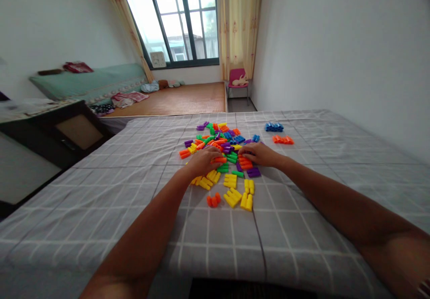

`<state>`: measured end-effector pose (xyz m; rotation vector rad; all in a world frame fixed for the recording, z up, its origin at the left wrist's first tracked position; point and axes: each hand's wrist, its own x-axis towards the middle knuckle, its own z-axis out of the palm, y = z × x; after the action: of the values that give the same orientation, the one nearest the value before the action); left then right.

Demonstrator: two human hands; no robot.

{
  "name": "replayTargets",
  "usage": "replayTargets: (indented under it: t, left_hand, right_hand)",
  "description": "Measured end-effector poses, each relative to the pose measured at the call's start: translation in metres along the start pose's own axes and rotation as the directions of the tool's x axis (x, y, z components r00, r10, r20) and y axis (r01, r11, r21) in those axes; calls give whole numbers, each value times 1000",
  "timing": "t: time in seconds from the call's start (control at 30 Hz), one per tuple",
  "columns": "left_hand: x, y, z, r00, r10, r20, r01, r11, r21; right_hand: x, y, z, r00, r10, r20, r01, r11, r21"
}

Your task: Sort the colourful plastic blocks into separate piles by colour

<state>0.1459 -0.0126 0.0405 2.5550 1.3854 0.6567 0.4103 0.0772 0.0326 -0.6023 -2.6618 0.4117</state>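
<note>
Head view: left hand (pixel 204 159) at an orange tube block (pixel 220 160), right hand (pixel 264 154) at an orange cluster (pixel 246 164), both in the mixed pile (pixel 218 143); can't tell if either grip is closed. Apparently picking out orange; next move calls for a firm pinch.

Both my arms in view, bare, reaching forward. Left forearm (pixel 151 225) runs up from the bottom edge, left of centre; right forearm (pixel 324 200) slants in from the lower right corner, at a flatter angle. Left hand (pixel 202 159) near frame centre, back showing, fingers bent and pointing right. Right hand (pixel 264 154) just right of it, about level, not touching, fingers curled and pointing left. Wrists look close to straight. Fingertips small, partly hidden; grip unclear on both.
</note>
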Motion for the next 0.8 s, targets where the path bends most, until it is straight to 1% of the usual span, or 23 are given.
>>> replayTargets:
  t: [0.1,0.2,0.3,0.37,0.47,0.53,0.57,0.63,0.7,0.73,0.8]
  left_hand:
    - [-1,-10,-1,991,-106,-84,115,987,108]
    - [-2,-19,-3,965,-194,-178,224,961,162]
    - [-2,-21,-1,957,-203,-208,236,960,148]
    - [-2,-20,1,961,-190,-201,222,964,150]
    - [-3,-19,2,963,-189,-191,223,958,178]
    - [-4,-19,2,956,-213,-200,252,949,192]
    - [-4,-20,2,948,-236,-213,279,940,199]
    - [-5,-21,2,928,-285,-241,337,918,211]
    - [-5,-23,1,916,-310,-256,366,905,215]
    - [-5,-24,0,915,-310,-257,367,906,212]
    - [-5,-25,-3,914,-310,-261,365,910,197]
  right_hand:
    - [0,-1,6,999,29,-37,-30,999,-27]
    - [3,-9,15,991,90,-94,-102,986,-132]
    - [10,-21,25,984,119,-130,-147,961,-235]
    - [13,-25,29,987,104,-122,-129,967,-221]
    - [12,-22,29,992,91,-87,-97,993,-71]
    - [9,-17,26,995,88,-42,-87,996,25]
    - [7,-15,24,996,82,-24,-81,996,45]
    - [5,-15,21,997,64,-33,-63,998,28]
    - [5,-21,21,996,24,-83,-25,1000,-14]
    - [6,-26,22,995,-11,-97,9,1000,-25]
    - [9,-39,28,992,-106,-64,104,994,-32]
